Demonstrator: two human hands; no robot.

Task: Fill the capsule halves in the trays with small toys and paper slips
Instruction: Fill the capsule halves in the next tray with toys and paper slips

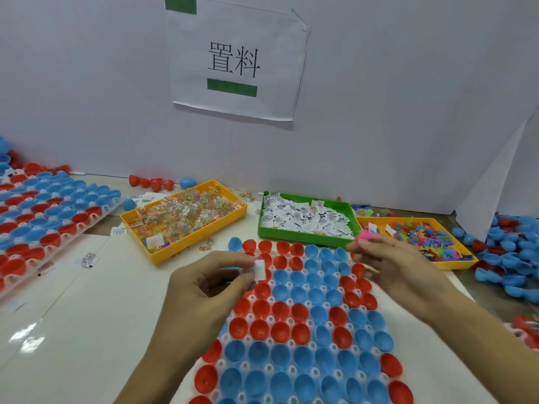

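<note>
White table (87,316) is bearing a capsule tray (294,325); left hand (204,290) is pinching a slip (259,270) at its fingertips; right hand (399,266) is pinching a pink toy (367,236) above the tray.

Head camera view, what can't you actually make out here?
- Pink toy in the right hand: blurred, shape unclear.
- Print on the white paper slips in the green plastic tray: too small.
- White tray of red and blue capsule halves: near end cut off by the bottom edge.
- Left hand pinches a white slip; text unreadable.
</note>
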